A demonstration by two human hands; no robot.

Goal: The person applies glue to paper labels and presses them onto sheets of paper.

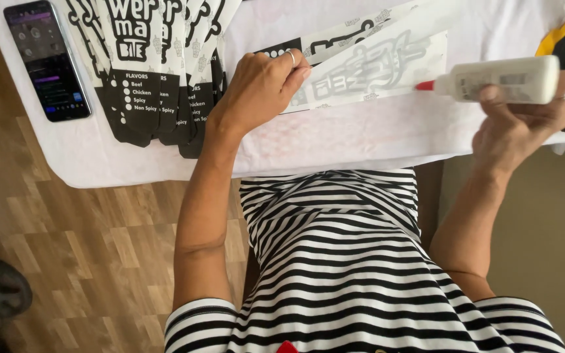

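Two things are in hand at the far edge of the white-covered table (pixel 335 140): a flat paper sleeve (pixel 374 72) and a glue bottle (pixel 505 80). The sleeve lies printed side down, a long white strip running from centre toward the upper right, its black lettering showing faintly grey through the paper. A second strip of the same kind, black-and-white side up, pokes out just behind it.

The glue bottle is white and squat with a red nozzle, held sideways so that the nozzle tip meets the sleeve's right end. The right hand (pixel 524 121) is wrapped around the bottle from below, thumb across its front, fingers curled behind; a ring shows on one finger.

The left hand (pixel 259 88) is loosely curled, knuckles up, pressing down on the sleeve's left end with its fingertips tucked at the paper's edge. It also wears a ring.

To the left, a fanned stack of printed sleeves (pixel 158 65) overlaps like cards: white tops with bold black outline lettering, black lower tabs carrying small white text and round checkbox dots, ends pointing toward the table's near edge. Further left lies a smartphone (pixel 47 60), screen lit in dark purple tones.

Below the table are the person's black-and-white striped shirt (pixel 341 261) and wood-pattern flooring (pixel 86 248).
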